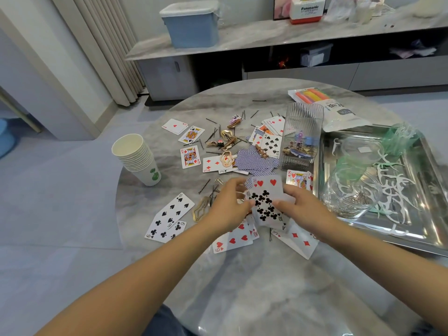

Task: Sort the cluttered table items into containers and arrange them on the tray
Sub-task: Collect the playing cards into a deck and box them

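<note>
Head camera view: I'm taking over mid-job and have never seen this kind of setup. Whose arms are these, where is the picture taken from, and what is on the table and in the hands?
There is no robot here. A person wears one wide-angle camera on the head, looking forward and down, so the two bare arms are theirs. The left hand and right hand together hold a small stack of cards, ten of clubs on top. On the round marble table lie scattered playing cards, black hairpins and hair clips. A stack of paper cups stands at the left. A clear ribbed container holds some clips. At the right, a metal tray carries a glass jar and white and green floss picks.
</note>
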`<move>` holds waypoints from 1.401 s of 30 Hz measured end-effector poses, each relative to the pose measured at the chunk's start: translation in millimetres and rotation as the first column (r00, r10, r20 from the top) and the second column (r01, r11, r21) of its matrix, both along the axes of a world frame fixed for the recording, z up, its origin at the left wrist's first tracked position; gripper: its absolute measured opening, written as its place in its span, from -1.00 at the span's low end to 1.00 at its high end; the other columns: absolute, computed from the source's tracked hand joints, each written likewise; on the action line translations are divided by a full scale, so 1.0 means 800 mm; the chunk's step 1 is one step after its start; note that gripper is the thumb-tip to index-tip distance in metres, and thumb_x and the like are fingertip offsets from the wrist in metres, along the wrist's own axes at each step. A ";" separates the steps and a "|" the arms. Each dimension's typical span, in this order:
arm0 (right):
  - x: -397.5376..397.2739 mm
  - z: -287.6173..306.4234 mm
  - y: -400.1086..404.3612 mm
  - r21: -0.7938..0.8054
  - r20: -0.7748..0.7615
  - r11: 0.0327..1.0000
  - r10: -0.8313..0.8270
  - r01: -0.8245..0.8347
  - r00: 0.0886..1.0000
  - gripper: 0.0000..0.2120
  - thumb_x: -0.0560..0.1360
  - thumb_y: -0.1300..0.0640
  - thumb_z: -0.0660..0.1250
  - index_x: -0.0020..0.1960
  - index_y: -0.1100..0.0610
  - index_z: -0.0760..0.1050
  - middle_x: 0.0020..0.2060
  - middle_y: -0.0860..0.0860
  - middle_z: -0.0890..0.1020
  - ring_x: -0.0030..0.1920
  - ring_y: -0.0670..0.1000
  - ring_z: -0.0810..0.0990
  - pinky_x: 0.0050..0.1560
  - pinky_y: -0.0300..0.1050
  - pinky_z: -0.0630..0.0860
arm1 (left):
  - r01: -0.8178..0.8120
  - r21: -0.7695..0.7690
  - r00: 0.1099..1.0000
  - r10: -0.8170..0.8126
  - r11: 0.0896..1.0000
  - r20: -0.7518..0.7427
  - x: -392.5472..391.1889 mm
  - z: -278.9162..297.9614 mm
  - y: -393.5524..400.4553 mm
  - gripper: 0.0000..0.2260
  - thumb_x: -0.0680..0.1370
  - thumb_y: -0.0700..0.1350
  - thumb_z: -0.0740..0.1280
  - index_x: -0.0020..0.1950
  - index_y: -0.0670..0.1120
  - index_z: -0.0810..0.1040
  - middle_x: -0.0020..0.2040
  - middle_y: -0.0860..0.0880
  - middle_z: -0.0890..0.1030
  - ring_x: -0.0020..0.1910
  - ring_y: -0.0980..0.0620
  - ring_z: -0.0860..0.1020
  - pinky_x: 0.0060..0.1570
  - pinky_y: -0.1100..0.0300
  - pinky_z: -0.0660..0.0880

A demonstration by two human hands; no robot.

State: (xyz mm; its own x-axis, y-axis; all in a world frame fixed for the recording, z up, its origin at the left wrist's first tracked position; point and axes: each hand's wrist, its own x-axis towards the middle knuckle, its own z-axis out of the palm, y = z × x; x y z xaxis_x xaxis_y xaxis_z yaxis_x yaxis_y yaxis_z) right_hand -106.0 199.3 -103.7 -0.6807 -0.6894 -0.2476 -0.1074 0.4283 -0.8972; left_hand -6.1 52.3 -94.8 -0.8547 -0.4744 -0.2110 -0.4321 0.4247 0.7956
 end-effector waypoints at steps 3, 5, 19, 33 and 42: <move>0.011 -0.005 0.005 -0.027 -0.041 0.998 0.051 -0.052 0.998 -0.77 0.52 0.27 0.30 -0.03 -0.07 0.52 -0.13 -0.11 0.62 -0.17 -0.10 0.62 -0.15 -0.13 0.60 | 0.037 0.065 0.999 -0.036 0.997 -0.013 0.003 -0.009 0.002 -0.79 0.55 -0.25 0.30 0.15 -0.03 0.50 0.05 0.05 0.55 0.01 0.09 0.51 -0.13 0.37 0.47; 0.021 -0.018 0.009 -0.068 0.022 0.997 0.047 -0.045 0.999 -0.75 0.47 0.34 0.34 -0.07 -0.02 0.53 -0.17 -0.13 0.62 -0.17 -0.15 0.58 -0.16 -0.31 0.48 | 0.069 0.062 0.997 -0.068 0.996 -0.020 0.007 -0.018 0.008 -0.79 0.52 -0.30 0.30 0.03 0.00 0.54 -0.06 0.07 0.56 -0.04 0.10 0.51 -0.16 0.39 0.47; 0.019 -0.036 0.003 0.022 0.033 0.996 -0.088 0.087 0.996 -0.77 0.51 0.12 0.34 0.16 0.10 0.51 0.00 -0.01 0.63 0.02 -0.01 0.60 0.07 -0.07 0.52 | 0.466 -0.418 0.823 -0.208 0.780 0.528 0.024 -0.024 -0.029 -0.43 0.35 0.09 0.51 0.28 -0.02 0.41 0.26 0.00 0.40 0.26 -0.01 0.32 0.23 0.15 0.33; 0.021 -0.029 0.005 0.047 0.061 0.994 -0.097 0.095 0.993 -0.80 0.51 0.15 0.33 0.13 0.06 0.51 -0.02 -0.04 0.63 0.00 -0.01 0.60 0.05 -0.09 0.52 | 0.414 -0.441 0.850 -0.165 0.796 0.500 0.013 -0.045 -0.026 -0.17 0.27 0.20 0.53 0.41 -0.05 0.25 0.35 -0.03 0.32 0.33 -0.04 0.28 0.34 0.09 0.21; 0.018 -0.019 0.005 0.079 0.076 0.994 -0.077 0.071 0.994 -0.88 0.54 0.15 0.29 0.06 0.02 0.46 -0.14 -0.12 0.59 -0.18 -0.17 0.55 -0.33 -0.38 0.41 | 0.227 -0.102 0.868 -0.154 0.969 0.472 0.008 -0.003 -0.039 -0.68 0.49 0.00 0.40 0.21 -0.02 0.51 0.14 0.00 0.58 -0.09 0.06 0.55 -0.22 0.31 0.50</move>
State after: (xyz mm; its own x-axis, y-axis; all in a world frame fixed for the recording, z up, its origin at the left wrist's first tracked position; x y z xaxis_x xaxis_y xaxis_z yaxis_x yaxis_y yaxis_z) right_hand -91.8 203.2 -119.0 -0.7057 -0.6146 -0.3525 -0.0030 0.5001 -0.8660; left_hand 0.2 20.9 -97.1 -0.7566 -0.3691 -0.5398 -0.6299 0.6331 0.4499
